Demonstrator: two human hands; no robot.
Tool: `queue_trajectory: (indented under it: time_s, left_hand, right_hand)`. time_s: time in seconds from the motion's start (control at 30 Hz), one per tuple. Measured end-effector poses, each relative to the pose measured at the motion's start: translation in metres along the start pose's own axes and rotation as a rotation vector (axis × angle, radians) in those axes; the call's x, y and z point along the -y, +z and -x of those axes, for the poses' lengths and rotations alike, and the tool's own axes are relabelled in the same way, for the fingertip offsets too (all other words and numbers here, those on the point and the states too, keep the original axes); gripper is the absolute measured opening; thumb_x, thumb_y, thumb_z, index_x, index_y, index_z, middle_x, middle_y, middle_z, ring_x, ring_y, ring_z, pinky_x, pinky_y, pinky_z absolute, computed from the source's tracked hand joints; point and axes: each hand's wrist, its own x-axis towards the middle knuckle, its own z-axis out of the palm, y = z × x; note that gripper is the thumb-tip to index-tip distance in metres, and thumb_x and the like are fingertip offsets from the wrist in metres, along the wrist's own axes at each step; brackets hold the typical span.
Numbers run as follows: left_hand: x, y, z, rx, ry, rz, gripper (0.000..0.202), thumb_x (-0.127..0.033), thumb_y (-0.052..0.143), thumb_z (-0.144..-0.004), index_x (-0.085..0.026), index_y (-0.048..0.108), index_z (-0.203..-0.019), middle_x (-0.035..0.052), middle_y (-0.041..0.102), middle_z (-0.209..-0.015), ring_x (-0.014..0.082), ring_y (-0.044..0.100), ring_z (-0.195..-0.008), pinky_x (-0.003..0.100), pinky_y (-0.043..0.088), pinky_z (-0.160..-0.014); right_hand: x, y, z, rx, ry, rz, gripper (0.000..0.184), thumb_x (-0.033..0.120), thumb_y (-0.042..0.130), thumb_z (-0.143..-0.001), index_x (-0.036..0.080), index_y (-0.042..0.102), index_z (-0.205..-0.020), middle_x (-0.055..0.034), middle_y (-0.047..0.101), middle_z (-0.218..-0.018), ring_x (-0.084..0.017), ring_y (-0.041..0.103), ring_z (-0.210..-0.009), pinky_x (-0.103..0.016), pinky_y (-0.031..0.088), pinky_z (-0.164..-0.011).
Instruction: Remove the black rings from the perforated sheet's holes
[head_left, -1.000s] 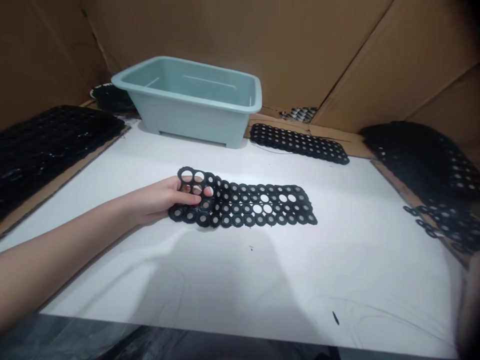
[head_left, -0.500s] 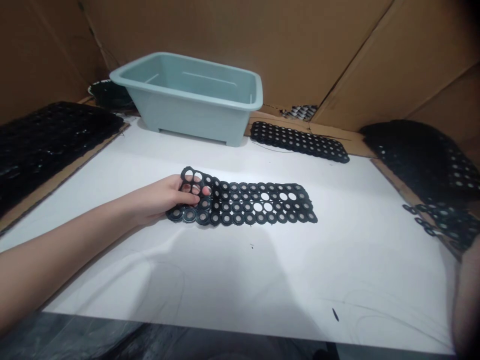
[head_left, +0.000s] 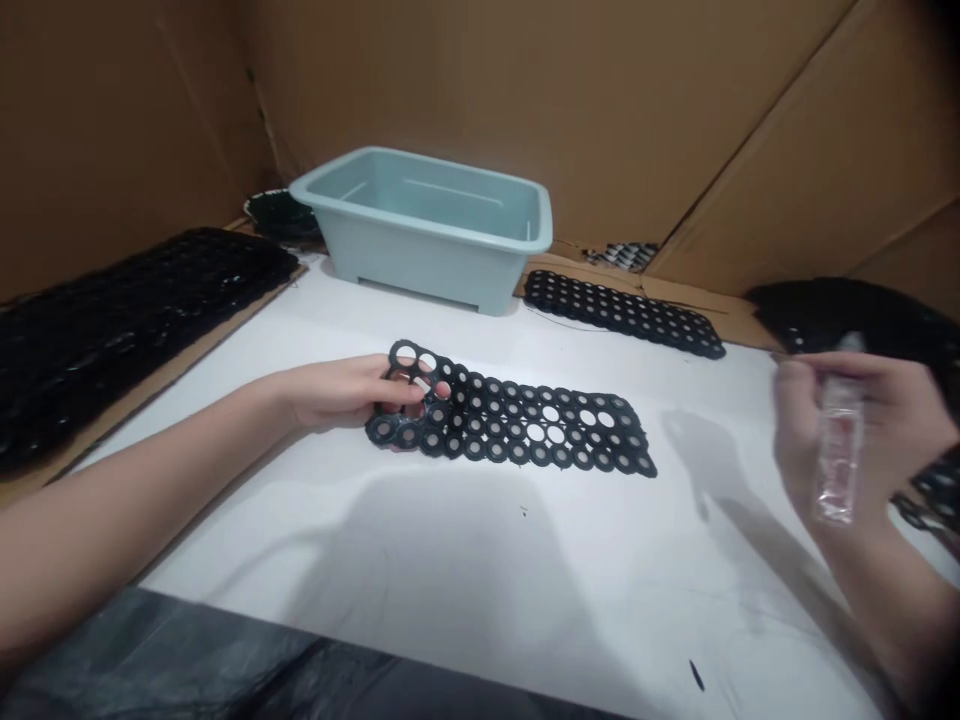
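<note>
Mesh of black ring-shaped links with grey centres lay across the middle of a white tabletop, its left end raised slightly under the person's left hand, whose fingers were closed on the rings there in a firm hold. We judged the strip light and limp, probably a soft rubbery or plastic lattice that would sag and flex between any two holds, so we would take it by one end, hooking fingers through the open rings rather than pinching its thin edge. The person's right hand was clenched around a clear plastic tube, and blur kept us from reading that tube's contents or exact shape. Behind lay a pale teal plastic tub and a second black strip, with a dark mat pile at the left against brown cardboard walls. The left hand hid several rings, and we could not tell how the links were joined
</note>
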Motion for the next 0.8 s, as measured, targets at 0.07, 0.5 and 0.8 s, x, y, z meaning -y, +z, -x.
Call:
queue_trajectory:
  time_s: [0.07, 0.5, 0.8]
  left_hand:
    - [-0.001, -0.011, 0.003, 0.156, -0.040, 0.012, 0.039, -0.025, 0.060, -0.074, -0.019, 0.051, -0.112, 0.0079, 0.056, -0.097, 0.0171, 0.057, -0.077, 0.030, 0.046, -0.068]
    - [0.010, -0.047, -0.008, 0.126, 0.149, -0.021, 0.033, -0.014, 0.063, -0.071, -0.015, 0.050, -0.102, 0.0039, 0.056, -0.084, 0.0114, 0.055, -0.070, 0.022, 0.043, -0.059]
    - [0.007, -0.058, -0.003, 0.038, 0.092, -0.040, 0.046, -0.008, 0.063, -0.068, -0.015, 0.048, -0.112, 0.0022, 0.055, -0.087, 0.0074, 0.052, -0.068, 0.019, 0.042, -0.061]
  right_hand:
    - [0.031, 0.016, 0.008, 0.270, -0.164, -0.138, 0.014, 0.031, 0.063, -0.067, 0.024, 0.060, -0.078, -0.0077, 0.061, -0.076, -0.019, 0.057, -0.072, -0.037, 0.039, -0.072]
    - [0.182, 0.093, 0.089, 1.484, 0.301, -1.194, 0.006, 0.018, 0.038, -0.083, 0.019, 0.043, -0.081, 0.0049, 0.045, -0.058, -0.008, 0.041, -0.056, -0.022, 0.034, -0.056]
    - [0.176, 0.092, 0.093, 1.490, 0.304, -1.016, 0.005, 0.023, 0.047, -0.082, 0.019, 0.049, -0.079, 0.0037, 0.045, -0.065, -0.007, 0.041, -0.055, -0.019, 0.032, -0.051]
